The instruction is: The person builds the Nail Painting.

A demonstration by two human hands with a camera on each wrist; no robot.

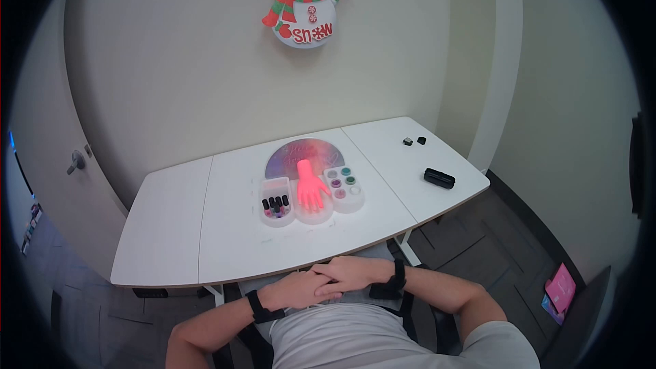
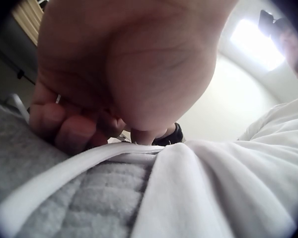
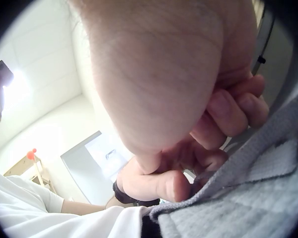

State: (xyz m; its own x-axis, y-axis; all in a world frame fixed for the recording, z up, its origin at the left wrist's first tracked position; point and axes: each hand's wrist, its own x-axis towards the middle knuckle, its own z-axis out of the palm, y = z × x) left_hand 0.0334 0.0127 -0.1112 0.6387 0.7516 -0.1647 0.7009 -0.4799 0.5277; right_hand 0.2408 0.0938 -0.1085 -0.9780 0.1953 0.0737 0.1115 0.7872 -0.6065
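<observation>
My left hand (image 1: 294, 289) and right hand (image 1: 348, 272) rest together in my lap, in front of the table's near edge. The right hand lies partly over the left. In the left wrist view, the left hand (image 2: 134, 64) shows its palm above grey fabric and a white drawstring, fingers loosely bent. In the right wrist view, the right hand (image 3: 159, 79) has its fingers loosely bent beside the other hand. Neither holds an object. Beyond them on the table stands a glowing pink model hand (image 1: 311, 188), fingers pointing toward me.
White trays flank the model hand: black-capped nail polish bottles (image 1: 276, 203) left, small pots of color (image 1: 336, 183) right. A rounded purple-pink board (image 1: 280, 157) stands behind. Farther right on the white table (image 1: 164, 225) lie a black case (image 1: 439, 178) and two small dark objects (image 1: 408, 141).
</observation>
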